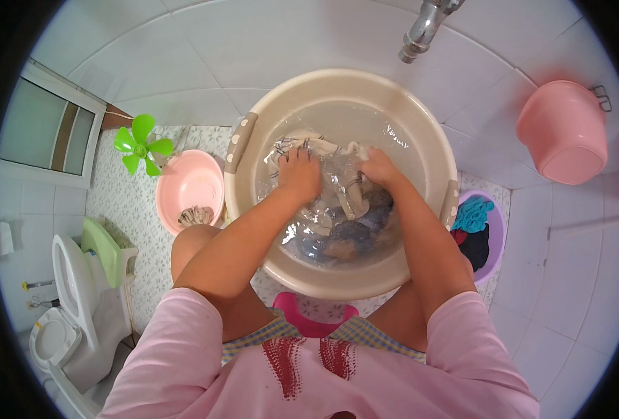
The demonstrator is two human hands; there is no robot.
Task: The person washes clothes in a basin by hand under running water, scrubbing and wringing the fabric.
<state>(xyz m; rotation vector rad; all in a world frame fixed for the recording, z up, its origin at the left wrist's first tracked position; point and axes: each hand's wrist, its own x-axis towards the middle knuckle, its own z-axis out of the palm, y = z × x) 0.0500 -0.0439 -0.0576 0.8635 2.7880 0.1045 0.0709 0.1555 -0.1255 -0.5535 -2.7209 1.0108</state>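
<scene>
A big beige washtub (pixel 281 272) of water stands between my knees. A wet cream garment with dark stripes (pixel 323 145) spreads across the water between my hands. My left hand (pixel 300 171) is on its left part, fingers curled into the cloth and their tips partly hidden. Closed in a fist, my right hand (pixel 379 167) grips the garment's right side at the water's surface. Dark blue-grey clothes (pixel 348 234) lie in the water nearer to me.
Left of the tub are a pink basin (pixel 190 171) with a crumpled cloth, a green fan (pixel 142 148), a green stool (pixel 103 248) and a toilet (pixel 79 279). A purple basin (pixel 494 244) of clothes stands right. A tap (pixel 424 31) juts above; a pink bucket (pixel 564 133) hangs on the wall.
</scene>
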